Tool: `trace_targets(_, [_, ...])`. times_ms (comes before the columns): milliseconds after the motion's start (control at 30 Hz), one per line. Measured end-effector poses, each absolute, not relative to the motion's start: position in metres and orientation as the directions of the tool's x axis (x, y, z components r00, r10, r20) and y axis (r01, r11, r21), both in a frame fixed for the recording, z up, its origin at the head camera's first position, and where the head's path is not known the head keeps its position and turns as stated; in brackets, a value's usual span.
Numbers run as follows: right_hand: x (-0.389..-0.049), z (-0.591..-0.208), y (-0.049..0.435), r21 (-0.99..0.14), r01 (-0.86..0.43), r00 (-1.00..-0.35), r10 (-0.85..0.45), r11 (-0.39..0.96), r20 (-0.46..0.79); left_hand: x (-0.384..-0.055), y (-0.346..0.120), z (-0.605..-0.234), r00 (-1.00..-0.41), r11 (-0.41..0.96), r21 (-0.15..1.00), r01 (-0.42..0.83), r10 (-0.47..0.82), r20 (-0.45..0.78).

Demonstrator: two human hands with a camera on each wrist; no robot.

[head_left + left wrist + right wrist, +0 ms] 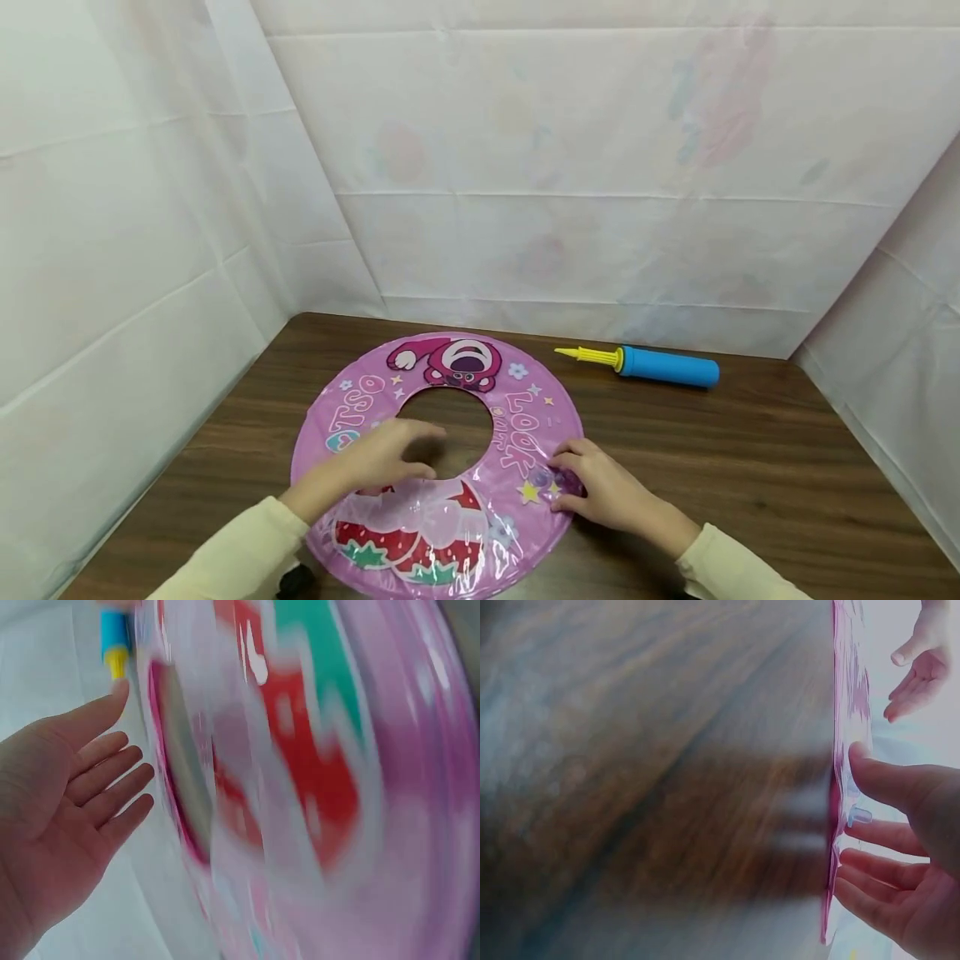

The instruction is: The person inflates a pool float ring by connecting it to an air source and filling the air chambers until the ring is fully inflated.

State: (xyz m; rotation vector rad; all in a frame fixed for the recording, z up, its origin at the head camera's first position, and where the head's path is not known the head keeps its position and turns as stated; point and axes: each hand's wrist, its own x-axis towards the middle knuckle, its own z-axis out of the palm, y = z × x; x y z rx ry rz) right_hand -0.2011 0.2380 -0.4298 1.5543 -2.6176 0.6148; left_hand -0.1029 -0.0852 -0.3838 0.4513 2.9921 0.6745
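A flat pink swim ring (540, 392) with a cartoon bear and strawberries printed on it lies on the dark wooden table. Above its near-left part, my left hand (386, 454) hovers with thumb and fingers spread and nothing in them. The left wrist view shows that palm (56, 847) beside the ring. At the ring's right edge, my right hand (603, 492) touches the vinyl with fingertips and thumb apart. A small clear valve (861, 816) sticks up between the right thumb and fingers.
A blue hand pump (667, 367) with a yellow nozzle lies toward the back right of the table (750, 467). Pale printed cloth (600, 208) hangs behind the table and along both sides. A small black object (295, 581) shows by the left sleeve.
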Motion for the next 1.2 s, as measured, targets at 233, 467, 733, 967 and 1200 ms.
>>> trace_targets(233, [-0.205,-0.430,0.241,-0.334,-0.859,-0.476,-0.846,0.389,0.241,-0.112,-0.033,-0.390,-0.909,0.842,0.376,0.387,0.417,0.003])
trace_targets(467, [-0.213,-0.419,0.241,-0.319,-0.873,-0.449,-0.862,0.368,0.233,-0.122,-0.008,-0.389,-0.904,0.854,0.320,0.411,0.428,0.018])
trace_targets(733, [-0.225,-0.408,0.242,-0.304,-0.863,-0.477,-0.848,0.404,0.229,-0.131,0.009,-0.402,-0.904,0.865,0.274,0.421,0.424,0.053])
trace_targets(967, [-0.239,-0.406,0.245,-0.330,-0.839,-0.509,-0.839,0.433,0.193,-0.135,0.023,-0.402,-0.907,0.874,0.245,0.420,0.414,0.079])
trace_targets(1200, [-0.254,-0.406,0.243,-0.372,-0.816,-0.531,-0.830,0.444,0.174,-0.135,0.029,-0.404,-0.917,0.894,0.204,0.399,0.392,0.075])
